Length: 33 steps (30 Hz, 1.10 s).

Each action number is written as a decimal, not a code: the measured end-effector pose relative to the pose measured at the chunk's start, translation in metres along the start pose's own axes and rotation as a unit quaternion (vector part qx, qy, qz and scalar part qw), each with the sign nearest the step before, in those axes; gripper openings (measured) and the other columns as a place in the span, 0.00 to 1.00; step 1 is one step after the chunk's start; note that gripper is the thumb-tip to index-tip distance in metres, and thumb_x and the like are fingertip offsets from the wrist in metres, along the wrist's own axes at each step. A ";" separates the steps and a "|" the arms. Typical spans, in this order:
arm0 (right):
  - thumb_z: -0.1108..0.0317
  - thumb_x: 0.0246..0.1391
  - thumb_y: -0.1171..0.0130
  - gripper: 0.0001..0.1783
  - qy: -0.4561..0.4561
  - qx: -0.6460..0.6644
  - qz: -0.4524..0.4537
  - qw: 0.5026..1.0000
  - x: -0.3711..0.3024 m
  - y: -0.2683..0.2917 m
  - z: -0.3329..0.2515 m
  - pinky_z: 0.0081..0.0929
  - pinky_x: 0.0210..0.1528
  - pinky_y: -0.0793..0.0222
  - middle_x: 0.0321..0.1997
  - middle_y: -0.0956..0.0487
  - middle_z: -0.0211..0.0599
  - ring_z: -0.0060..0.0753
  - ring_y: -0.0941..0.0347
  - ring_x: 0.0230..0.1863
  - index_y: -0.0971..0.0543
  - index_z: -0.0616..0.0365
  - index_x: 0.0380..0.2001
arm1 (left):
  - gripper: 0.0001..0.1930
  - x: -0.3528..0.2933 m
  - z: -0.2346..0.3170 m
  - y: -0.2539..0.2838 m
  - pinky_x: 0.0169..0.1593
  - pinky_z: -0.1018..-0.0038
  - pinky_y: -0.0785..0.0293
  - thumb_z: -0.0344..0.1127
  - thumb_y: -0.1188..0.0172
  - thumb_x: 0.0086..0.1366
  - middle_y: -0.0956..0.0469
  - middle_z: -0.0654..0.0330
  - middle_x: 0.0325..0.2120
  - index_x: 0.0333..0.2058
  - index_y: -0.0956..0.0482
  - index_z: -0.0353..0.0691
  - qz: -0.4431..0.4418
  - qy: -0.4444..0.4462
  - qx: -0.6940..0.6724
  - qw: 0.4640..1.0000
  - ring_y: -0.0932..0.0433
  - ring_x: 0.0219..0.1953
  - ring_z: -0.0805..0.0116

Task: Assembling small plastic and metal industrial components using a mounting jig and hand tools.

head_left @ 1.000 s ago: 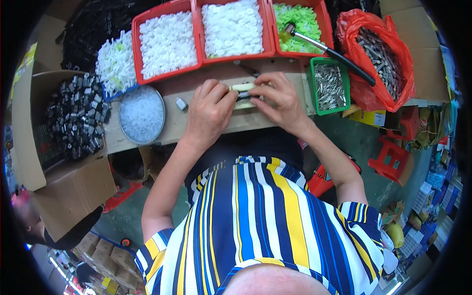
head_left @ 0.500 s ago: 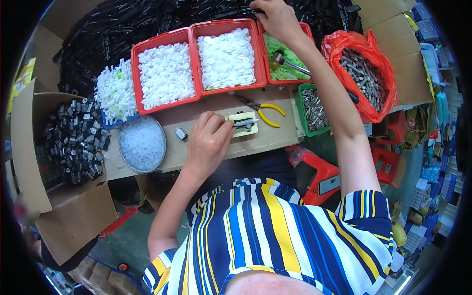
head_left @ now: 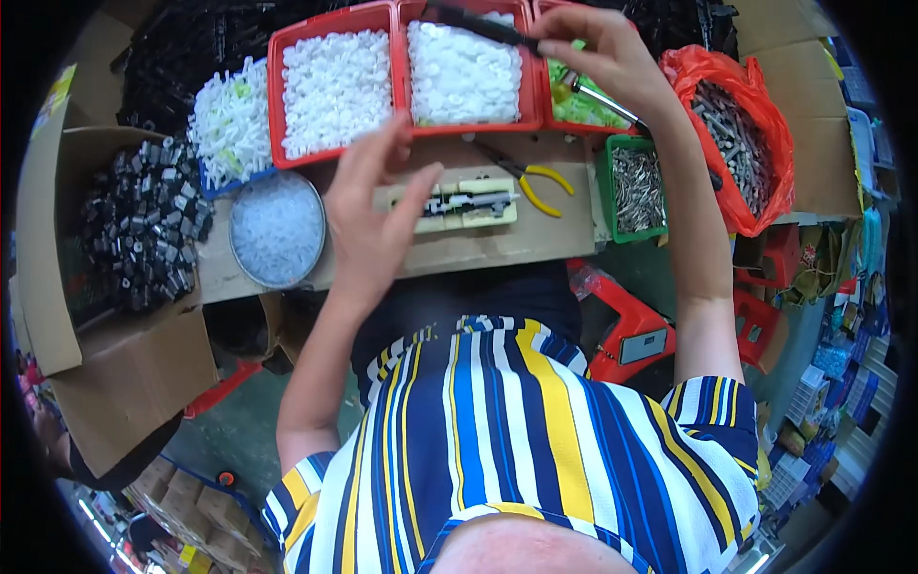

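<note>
Head view shows the right hand (head_left: pixel 617 62) pinching a long dark part (head_left: pixel 483 26) near one end, over white pieces (head_left: pixel 464 77) in a red bin; a weak pinch could let it tip and drop among them. The left hand (head_left: pixel 366 215), blurred, is spread and looks empty beside the cream fixture (head_left: pixel 490 218) on the tabletop (head_left: pixel 545 251). Brushing that fixture might shift the small pieces lying in it, and the pliers (head_left: pixel 523 172) close by could be bumped against it.
</note>
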State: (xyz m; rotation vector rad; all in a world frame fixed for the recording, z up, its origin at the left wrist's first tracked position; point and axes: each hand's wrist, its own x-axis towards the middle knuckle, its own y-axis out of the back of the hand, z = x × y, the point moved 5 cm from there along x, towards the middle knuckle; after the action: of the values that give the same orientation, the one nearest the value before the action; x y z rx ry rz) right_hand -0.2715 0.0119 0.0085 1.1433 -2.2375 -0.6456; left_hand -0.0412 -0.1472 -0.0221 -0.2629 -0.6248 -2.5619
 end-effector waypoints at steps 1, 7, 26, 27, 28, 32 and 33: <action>0.72 0.61 0.40 0.10 -0.027 0.061 -0.069 0.995 -0.014 -0.012 -0.011 0.19 0.48 0.29 0.39 0.20 0.27 0.17 0.26 0.43 0.20 0.64 0.45 | 0.26 0.002 -0.009 -0.002 0.44 0.76 0.26 0.29 0.34 0.62 0.22 0.55 0.42 0.59 0.28 0.34 0.005 0.028 -0.087 0.996 0.24 0.42 0.72; 0.72 0.57 0.39 0.11 -0.084 0.149 -0.053 0.984 -0.055 -0.060 -0.045 0.24 0.42 0.27 0.37 0.19 0.36 0.24 0.23 0.39 0.19 0.64 0.43 | 0.13 -0.003 -0.016 -0.013 0.40 0.82 0.29 0.31 0.43 0.71 0.18 0.58 0.36 0.50 0.23 0.32 -0.014 0.155 -0.278 0.948 0.22 0.36 0.77; 0.65 0.51 0.34 0.16 0.028 -0.167 -0.057 0.984 -0.086 -0.116 -0.069 0.35 0.41 0.36 0.40 0.25 0.35 0.38 0.28 0.43 0.21 0.58 0.42 | 0.14 -0.029 -0.037 0.024 0.38 0.79 0.32 0.35 0.38 0.67 0.23 0.61 0.40 0.48 0.20 0.36 0.075 0.113 -0.048 0.990 0.24 0.40 0.75; 0.65 0.51 0.34 0.16 0.029 -0.166 -0.057 0.984 -0.086 -0.116 -0.069 0.35 0.41 0.36 0.40 0.25 0.35 0.38 0.28 0.43 0.21 0.58 0.42 | 0.14 -0.029 -0.035 0.024 0.38 0.79 0.32 0.35 0.38 0.67 0.23 0.61 0.40 0.48 0.20 0.36 0.076 0.113 -0.047 0.990 0.24 0.40 0.75; 0.65 0.51 0.34 0.16 0.029 -0.180 -0.061 0.981 -0.086 -0.117 -0.069 0.35 0.41 0.37 0.40 0.26 0.34 0.37 0.29 0.43 0.21 0.57 0.42 | 0.13 -0.029 -0.032 0.022 0.38 0.78 0.31 0.35 0.38 0.67 0.23 0.60 0.40 0.48 0.20 0.36 0.072 0.101 -0.037 0.992 0.24 0.40 0.74; 0.64 0.52 0.35 0.15 0.034 -0.196 -0.057 0.978 -0.087 -0.117 -0.067 0.34 0.41 0.38 0.39 0.26 0.34 0.36 0.29 0.43 0.21 0.56 0.42 | 0.13 -0.027 -0.025 0.020 0.39 0.76 0.30 0.35 0.37 0.66 0.22 0.59 0.39 0.46 0.19 0.35 0.057 0.078 0.000 0.995 0.23 0.40 0.71; 0.64 0.52 0.35 0.15 0.034 -0.196 -0.055 0.979 -0.087 -0.117 -0.067 0.34 0.41 0.38 0.39 0.26 0.34 0.36 0.29 0.43 0.21 0.56 0.42 | 0.13 -0.028 -0.024 0.020 0.39 0.76 0.30 0.35 0.37 0.66 0.22 0.59 0.39 0.46 0.19 0.35 0.056 0.076 0.001 0.996 0.23 0.40 0.71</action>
State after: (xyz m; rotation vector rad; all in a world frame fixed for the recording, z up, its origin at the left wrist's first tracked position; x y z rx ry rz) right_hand -0.1174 0.0119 -0.0367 1.0723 -1.8872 -1.0235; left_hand -0.0091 -0.1625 -0.0437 -0.0968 -0.5392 -2.4462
